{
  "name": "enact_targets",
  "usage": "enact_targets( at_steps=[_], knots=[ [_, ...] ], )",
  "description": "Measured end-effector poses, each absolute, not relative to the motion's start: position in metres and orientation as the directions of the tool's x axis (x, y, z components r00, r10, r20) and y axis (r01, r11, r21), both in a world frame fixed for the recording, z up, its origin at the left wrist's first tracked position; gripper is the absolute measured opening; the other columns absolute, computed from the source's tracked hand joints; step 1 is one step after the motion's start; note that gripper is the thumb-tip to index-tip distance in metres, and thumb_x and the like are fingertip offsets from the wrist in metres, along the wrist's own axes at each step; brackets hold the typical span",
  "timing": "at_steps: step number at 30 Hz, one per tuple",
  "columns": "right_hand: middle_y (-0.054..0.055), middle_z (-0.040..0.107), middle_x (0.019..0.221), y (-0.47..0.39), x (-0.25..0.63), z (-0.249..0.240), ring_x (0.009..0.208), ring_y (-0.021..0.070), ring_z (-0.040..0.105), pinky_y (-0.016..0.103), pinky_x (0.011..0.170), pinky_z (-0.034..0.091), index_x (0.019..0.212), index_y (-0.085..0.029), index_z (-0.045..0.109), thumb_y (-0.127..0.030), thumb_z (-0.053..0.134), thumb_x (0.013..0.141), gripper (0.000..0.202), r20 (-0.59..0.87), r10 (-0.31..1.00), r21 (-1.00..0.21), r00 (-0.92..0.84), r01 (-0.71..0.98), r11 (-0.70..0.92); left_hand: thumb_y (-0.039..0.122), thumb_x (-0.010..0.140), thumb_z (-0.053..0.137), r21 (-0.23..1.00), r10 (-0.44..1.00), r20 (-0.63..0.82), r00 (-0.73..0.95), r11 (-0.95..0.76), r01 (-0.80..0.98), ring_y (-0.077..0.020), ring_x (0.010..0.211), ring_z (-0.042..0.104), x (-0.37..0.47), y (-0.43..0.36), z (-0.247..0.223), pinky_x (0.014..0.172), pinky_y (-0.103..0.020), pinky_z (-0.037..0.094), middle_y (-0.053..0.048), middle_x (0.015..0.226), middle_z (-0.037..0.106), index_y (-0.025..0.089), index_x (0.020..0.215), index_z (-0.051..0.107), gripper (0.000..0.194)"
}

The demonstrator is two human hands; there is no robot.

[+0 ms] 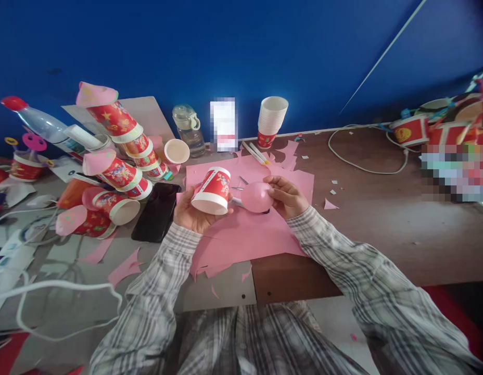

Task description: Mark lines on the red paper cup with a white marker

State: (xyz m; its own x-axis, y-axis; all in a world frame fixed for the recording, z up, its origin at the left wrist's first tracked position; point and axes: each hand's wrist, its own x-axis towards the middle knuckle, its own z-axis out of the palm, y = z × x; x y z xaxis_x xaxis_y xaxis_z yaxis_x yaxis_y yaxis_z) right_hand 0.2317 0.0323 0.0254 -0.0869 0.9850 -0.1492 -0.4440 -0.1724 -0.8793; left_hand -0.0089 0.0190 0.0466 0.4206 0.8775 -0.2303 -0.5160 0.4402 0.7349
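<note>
My left hand (190,214) holds a red and white paper cup (212,190) tilted, its open rim facing down toward me. My right hand (286,197) grips a round pink paper piece (256,197) right beside the cup. Both hands hover over a large sheet of pink paper (245,234) lying on the table. Scissors (237,201) lie partly hidden under the pink piece.
A black phone (157,211) lies left of the pink sheet. Several pink-capped red cups (116,177) pile up at the left. A stack of white cups (271,121), a water bottle (189,130) and pens (257,152) stand at the back. A white cable (362,164) runs at right.
</note>
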Motion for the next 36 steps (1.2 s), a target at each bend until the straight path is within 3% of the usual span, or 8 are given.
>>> enact_targets(
  at_steps=[4, 10, 13, 17, 22, 27, 32, 36],
  knots=[
    [-0.002, 0.053, 0.065, 0.04, 0.241, 0.031, 0.047, 0.0066, 0.044, 0.015, 0.037, 0.036, 0.09, -0.018, 0.061, -0.026, 0.074, 0.054, 0.039, -0.128, 0.991, -0.894, -0.05, -0.426, -0.137, 0.069, 0.073, 0.044, 0.638, 0.833, -0.144, 0.534, 0.491, -0.594, -0.0328, 0.117, 0.046, -0.017, 0.02, 0.038, 0.089, -0.051, 0.049, -0.015, 0.137, 0.038, 0.014, 0.127, 0.036, 0.078],
    [-0.001, 0.051, 0.064, 0.059, 0.256, 0.049, 0.046, 0.0072, 0.043, 0.018, 0.04, 0.039, 0.09, -0.018, 0.061, -0.024, 0.069, 0.063, 0.029, -0.019, 1.0, -0.951, 0.002, -0.309, -0.017, 0.07, 0.065, 0.056, 0.634, 0.799, -0.098, 0.593, 0.509, -0.582, -0.0315, 0.109, 0.052, -0.014, 0.014, 0.028, 0.088, -0.051, 0.05, -0.017, 0.133, 0.042, 0.013, 0.126, 0.037, 0.086],
    [-0.002, 0.05, 0.062, 0.077, 0.252, 0.052, 0.043, 0.0066, 0.041, 0.019, 0.039, 0.037, 0.09, -0.017, 0.059, -0.022, 0.067, 0.066, 0.026, 0.009, 1.0, -0.972, -0.007, -0.236, 0.007, 0.063, 0.06, 0.066, 0.669, 0.76, -0.095, 0.643, 0.527, -0.523, -0.0323, 0.102, 0.056, 0.001, 0.004, 0.027, 0.082, -0.05, 0.052, -0.018, 0.125, 0.048, 0.014, 0.122, 0.041, 0.083],
    [-0.005, 0.045, 0.058, 0.103, 0.234, 0.048, 0.041, 0.0068, 0.041, 0.021, 0.041, 0.039, 0.094, -0.015, 0.055, -0.018, 0.063, 0.07, 0.025, -0.035, 0.997, -0.991, -0.075, -0.123, -0.044, 0.041, 0.05, 0.082, 0.781, 0.69, -0.112, 0.715, 0.506, -0.366, -0.026, 0.087, 0.061, 0.016, -0.011, 0.029, 0.074, -0.035, 0.052, -0.015, 0.107, 0.059, 0.012, 0.112, 0.05, 0.075],
    [-0.005, 0.046, 0.061, 0.127, 0.203, 0.036, 0.044, 0.0076, 0.042, 0.025, 0.046, 0.045, 0.096, -0.014, 0.052, -0.015, 0.06, 0.072, 0.025, -0.086, 0.988, -0.996, -0.128, 0.031, -0.082, 0.037, 0.053, 0.081, 0.85, 0.532, -0.121, 0.838, 0.492, -0.19, -0.0215, 0.086, 0.059, 0.02, -0.021, 0.033, 0.075, -0.032, 0.049, -0.011, 0.1, 0.06, 0.015, 0.113, 0.048, 0.072],
    [-0.001, 0.05, 0.065, 0.143, 0.19, 0.017, 0.053, 0.0114, 0.047, 0.03, 0.054, 0.048, 0.095, -0.012, 0.053, -0.009, 0.056, 0.07, 0.025, -0.097, 0.993, -0.964, -0.068, 0.256, -0.077, 0.034, 0.056, 0.08, 0.876, 0.535, -0.079, 0.841, 0.439, -0.198, -0.019, 0.089, 0.057, 0.019, -0.023, 0.032, 0.08, -0.031, 0.045, -0.008, 0.102, 0.059, 0.017, 0.117, 0.045, 0.073],
    [0.011, 0.056, 0.097, 0.135, 0.199, 0.013, 0.075, 0.0169, 0.051, 0.033, 0.068, 0.047, 0.1, -0.012, 0.052, -0.012, 0.055, 0.069, 0.031, 0.049, 0.998, -0.881, 0.047, 0.473, 0.02, 0.031, 0.058, 0.079, 0.875, 0.539, -0.058, 0.84, 0.432, -0.218, -0.0196, 0.092, 0.056, 0.019, -0.023, 0.029, 0.083, -0.034, 0.045, -0.008, 0.102, 0.059, 0.018, 0.116, 0.045, 0.069],
    [0.008, 0.06, 0.088, 0.105, 0.204, 0.021, 0.069, 0.0157, 0.051, 0.032, 0.068, 0.046, 0.094, -0.014, 0.057, -0.019, 0.051, 0.073, 0.022, 0.131, 0.989, -0.824, -0.072, 0.548, 0.148, 0.031, 0.058, 0.079, 0.868, 0.53, -0.063, 0.846, 0.446, -0.216, -0.0193, 0.094, 0.054, 0.02, -0.023, 0.028, 0.085, -0.035, 0.045, -0.008, 0.103, 0.057, 0.017, 0.114, 0.046, 0.066]
  ],
)
